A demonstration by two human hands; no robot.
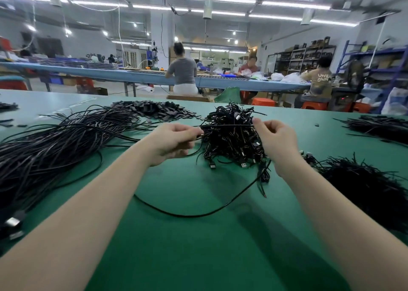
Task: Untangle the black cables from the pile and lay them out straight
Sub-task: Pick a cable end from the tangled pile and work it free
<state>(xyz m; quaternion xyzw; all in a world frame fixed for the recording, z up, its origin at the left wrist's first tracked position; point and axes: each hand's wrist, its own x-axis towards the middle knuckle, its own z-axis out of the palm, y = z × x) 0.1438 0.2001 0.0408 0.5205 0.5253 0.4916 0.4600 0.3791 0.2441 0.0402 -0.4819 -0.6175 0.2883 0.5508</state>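
A tangled pile of black USB cables (231, 136) sits on the green table (198, 246) ahead of me. One black cable (227, 125) is stretched level across the top of the pile between my hands. My left hand (174, 140) pinches its left end beside the pile. At the pile's right side, my right hand (273, 138) pinches the other end with thumb and forefinger. A loose cable (198, 214) droops from the pile in a long loop on the table near me. To the left lies a big bundle of straightened cables (55, 149).
Small black parts (154, 110) are heaped behind the bundle. More black cable piles lie at the right (364, 185) and far right (382, 125). USB plugs (13, 224) show at the left edge. People sit at a long bench (132, 74) beyond the table.
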